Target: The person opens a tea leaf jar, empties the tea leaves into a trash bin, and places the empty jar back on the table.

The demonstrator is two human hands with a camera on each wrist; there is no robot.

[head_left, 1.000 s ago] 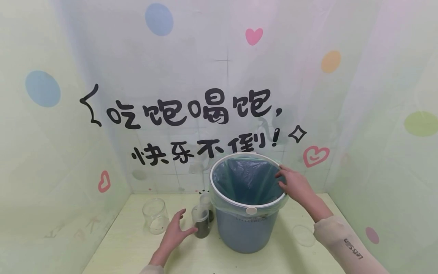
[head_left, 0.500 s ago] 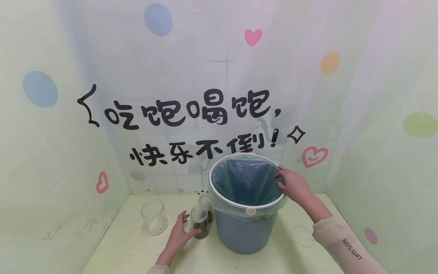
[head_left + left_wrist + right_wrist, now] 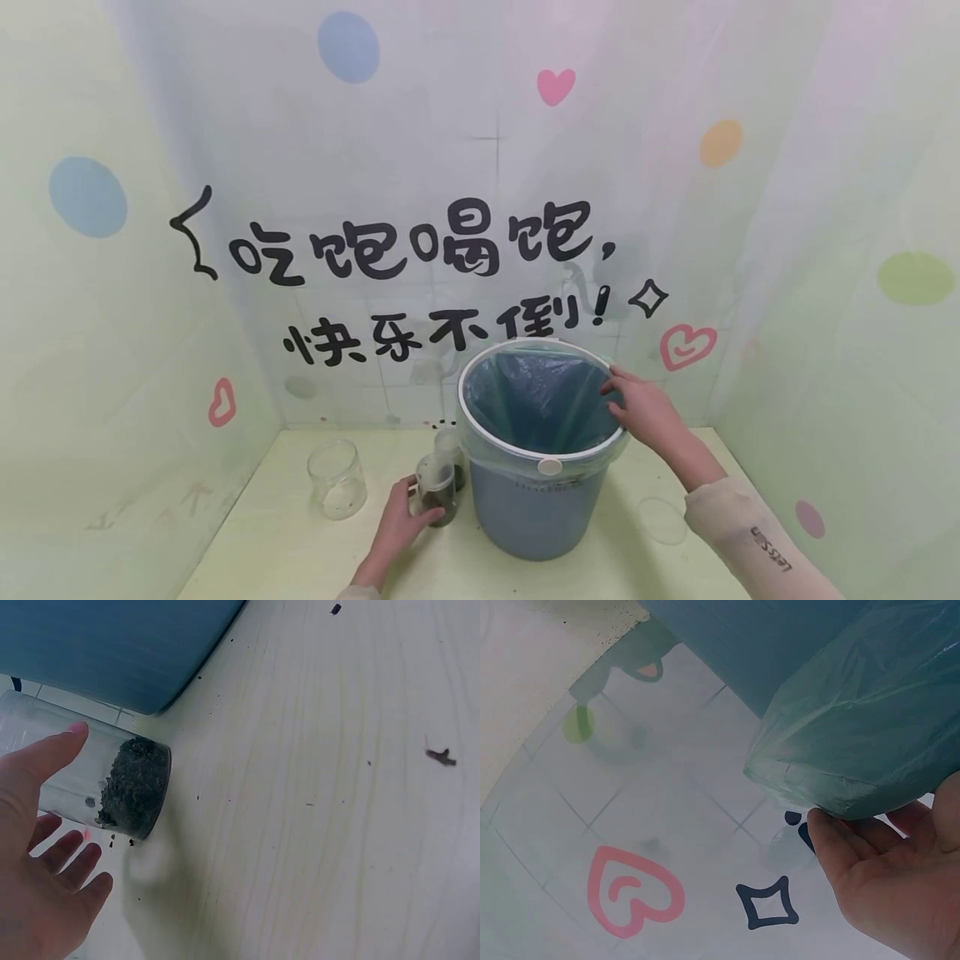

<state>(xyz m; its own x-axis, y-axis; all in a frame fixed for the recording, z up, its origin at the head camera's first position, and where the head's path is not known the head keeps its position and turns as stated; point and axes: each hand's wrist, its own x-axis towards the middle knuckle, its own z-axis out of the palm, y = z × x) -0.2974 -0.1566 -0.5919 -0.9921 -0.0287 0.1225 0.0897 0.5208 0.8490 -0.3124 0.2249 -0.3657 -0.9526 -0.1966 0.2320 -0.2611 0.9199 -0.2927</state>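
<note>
In the head view, a blue trash bin (image 3: 536, 517) stands upright, lined with a translucent green bag (image 3: 855, 720) held under its white rim ring. My right hand (image 3: 651, 408) grips the bin's right rim, fingers bent over the edge. Left of the bin stands a clear jar (image 3: 437, 487), part filled with dark crumbly bits (image 3: 135, 787). Around it, my left hand (image 3: 400, 521) has its thumb in front and its fingers on the left side. The left wrist view has the thumb overlapping the jar wall, the other fingers spread loosely below it.
Behind the jar is a second clear jar (image 3: 448, 446) with dark contents. A wider glass jar (image 3: 336, 479) stands at the left of the table. Right of the bin lies a clear ring-shaped lid (image 3: 662, 521). Dark crumbs (image 3: 441, 757) dot the tabletop. Printed walls enclose the table.
My left hand has moved right and inward, from beside the jar to around it. The right hand stays on the bin's rim, and the bin has not moved.
</note>
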